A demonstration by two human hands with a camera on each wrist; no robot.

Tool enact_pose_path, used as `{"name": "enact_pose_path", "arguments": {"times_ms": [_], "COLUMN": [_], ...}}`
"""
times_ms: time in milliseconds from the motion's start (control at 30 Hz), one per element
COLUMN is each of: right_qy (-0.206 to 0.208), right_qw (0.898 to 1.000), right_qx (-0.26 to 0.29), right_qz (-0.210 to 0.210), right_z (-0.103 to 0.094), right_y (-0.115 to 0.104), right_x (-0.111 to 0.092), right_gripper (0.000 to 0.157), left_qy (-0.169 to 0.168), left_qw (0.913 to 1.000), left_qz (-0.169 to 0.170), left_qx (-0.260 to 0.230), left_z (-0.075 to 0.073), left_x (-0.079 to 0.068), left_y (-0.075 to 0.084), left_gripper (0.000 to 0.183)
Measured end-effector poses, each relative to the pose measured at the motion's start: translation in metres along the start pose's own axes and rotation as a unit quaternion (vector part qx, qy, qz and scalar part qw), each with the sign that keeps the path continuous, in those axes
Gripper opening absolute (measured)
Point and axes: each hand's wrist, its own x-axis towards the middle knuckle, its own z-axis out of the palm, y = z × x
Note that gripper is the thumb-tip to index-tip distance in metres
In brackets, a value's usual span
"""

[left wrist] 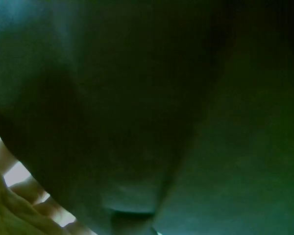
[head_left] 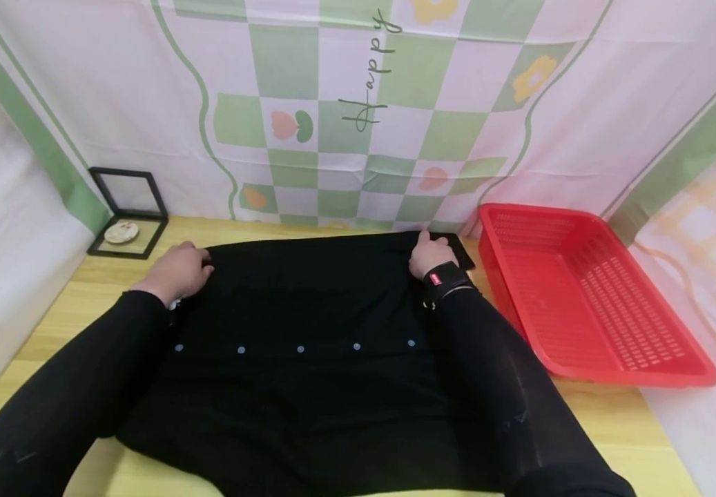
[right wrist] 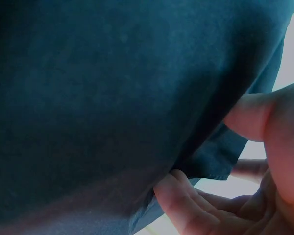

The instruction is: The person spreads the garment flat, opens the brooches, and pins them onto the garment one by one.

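A black button-up shirt [head_left: 308, 297] lies spread on the wooden table, its row of several pale buttons running left to right across the middle. At the far left corner, my left hand [head_left: 179, 269] grips the cloth's edge with curled fingers. Dark cloth [left wrist: 152, 98] fills most of the left wrist view, with part of that hand at the lower left. My right hand [head_left: 433, 255] holds the shirt's far edge near the right end. In the right wrist view, its thumb and fingertips pinch the edge of the fabric [right wrist: 137, 98], and a small flap hangs between them.
A red perforated plastic basket [head_left: 519, 310] stands on the right. At the back left, a black open frame [head_left: 128, 214] holds a small round pale object [head_left: 121, 232]. A green-and-white checked curtain [head_left: 345, 103] hangs behind the table [head_left: 53, 317].
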Motion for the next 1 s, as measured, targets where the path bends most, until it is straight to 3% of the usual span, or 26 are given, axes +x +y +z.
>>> {"name": "enact_pose_path", "arguments": {"times_ms": [100,300,500,733,1000], "right_qy": [0.004,-0.009,-0.017,-0.006,-0.017], "right_qw": [1.0,1.0,1.0,1.0,1.0], "right_qx": [0.003,0.002,0.0,0.002,-0.003], "right_qz": [0.005,0.014,0.019,0.016,0.017], "right_z": [0.004,0.007,0.004,-0.001,-0.001], "right_y": [0.0,-0.001,-0.005,-0.011,-0.011], "right_x": [0.001,0.003,-0.003,-0.014,-0.013], "right_gripper": [0.048,0.053,0.053,0.051,0.056], "left_qy": [0.009,0.028,0.023,0.057,0.019], "left_qw": [0.9998,0.9991,0.9972,0.9943,0.9929], "left_qz": [-0.004,-0.023,-0.06,-0.075,-0.101], "left_qx": [0.016,0.023,0.039,0.049,0.061], "left_z": [0.001,-0.004,-0.01,-0.008,-0.014], "left_x": [-0.002,-0.002,-0.009,-0.012,-0.016], "left_y": [-0.002,-0.002,-0.007,-0.01,-0.001], "left_gripper": [0.024,0.017,0.026,0.032,0.032]}}
